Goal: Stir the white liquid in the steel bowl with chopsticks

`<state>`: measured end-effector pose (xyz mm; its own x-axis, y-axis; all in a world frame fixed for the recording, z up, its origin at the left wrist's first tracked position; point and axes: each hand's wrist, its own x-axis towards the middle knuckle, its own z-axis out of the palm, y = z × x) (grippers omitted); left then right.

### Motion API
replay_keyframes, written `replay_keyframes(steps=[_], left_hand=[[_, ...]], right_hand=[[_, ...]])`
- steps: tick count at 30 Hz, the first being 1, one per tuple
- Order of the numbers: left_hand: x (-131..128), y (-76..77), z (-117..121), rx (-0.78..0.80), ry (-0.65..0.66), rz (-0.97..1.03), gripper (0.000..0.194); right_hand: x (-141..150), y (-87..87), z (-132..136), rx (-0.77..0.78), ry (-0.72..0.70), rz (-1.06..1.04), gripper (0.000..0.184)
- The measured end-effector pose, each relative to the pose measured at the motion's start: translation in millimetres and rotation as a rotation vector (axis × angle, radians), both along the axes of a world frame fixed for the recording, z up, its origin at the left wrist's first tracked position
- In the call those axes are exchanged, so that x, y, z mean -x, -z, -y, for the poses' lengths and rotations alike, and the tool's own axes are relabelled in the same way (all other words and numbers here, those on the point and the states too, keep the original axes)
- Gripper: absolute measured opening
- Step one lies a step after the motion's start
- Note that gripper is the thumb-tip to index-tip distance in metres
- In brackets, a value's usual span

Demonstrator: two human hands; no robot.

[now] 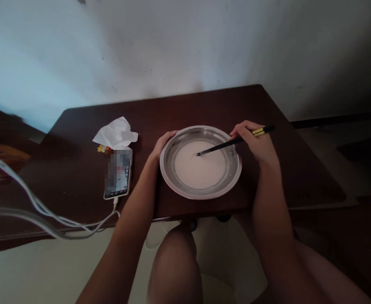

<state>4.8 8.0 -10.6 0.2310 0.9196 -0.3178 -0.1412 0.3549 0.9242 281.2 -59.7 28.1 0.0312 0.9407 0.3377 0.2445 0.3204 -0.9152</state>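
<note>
1 phone point(119, 175) lies beside crumpled white tissue point(115, 133).

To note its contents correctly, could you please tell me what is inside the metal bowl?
The metal bowl holds an off-white liquid, with the tips of black chopsticks at its surface. The liquid covers the bowl's bottom, so anything beneath cannot be seen.

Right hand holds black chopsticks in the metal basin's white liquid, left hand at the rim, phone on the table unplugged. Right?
One error: the phone is plugged in; the head view shows a white cable at its near end. Rest stands.
</note>
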Motion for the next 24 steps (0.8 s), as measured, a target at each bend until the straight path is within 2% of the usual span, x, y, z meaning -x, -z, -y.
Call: replay_keyframes(steps=[2,6,10,14,19,24], left_hand=[[0.9,1.3,-0.7,0.006,0.012,0.008,0.03],[1.8,2.2,-0.9,-0.007,0.001,0.007,0.028],[0.5,0.3,-0.4,0.01,-0.002,-0.012,0.029],[-0.3,-1.7,0.8,-0.007,-0.015,-0.015,0.03],[-0.8,-2.3,0.8,0.024,-0.029,0.02,0.035],[-1.2,1.3,-3.4,0.037,-0.056,0.029,0.04]], right_hand=[[-1.7,0.5,-0.4,0.015,0.014,-0.022,0.026],[-2.3,0.6,-0.2,0.055,-0.081,0.011,0.024],[-1.2,0.9,0.2,0.034,-0.009,-0.023,0.026],[-0.1,1.4,0.3,0.077,-0.126,0.006,0.022],[-0.4,0.7,0.2,0.001,-0.001,-0.013,0.026],[0.1,0.8,0.1,0.067,-0.128,0.019,0.021]])
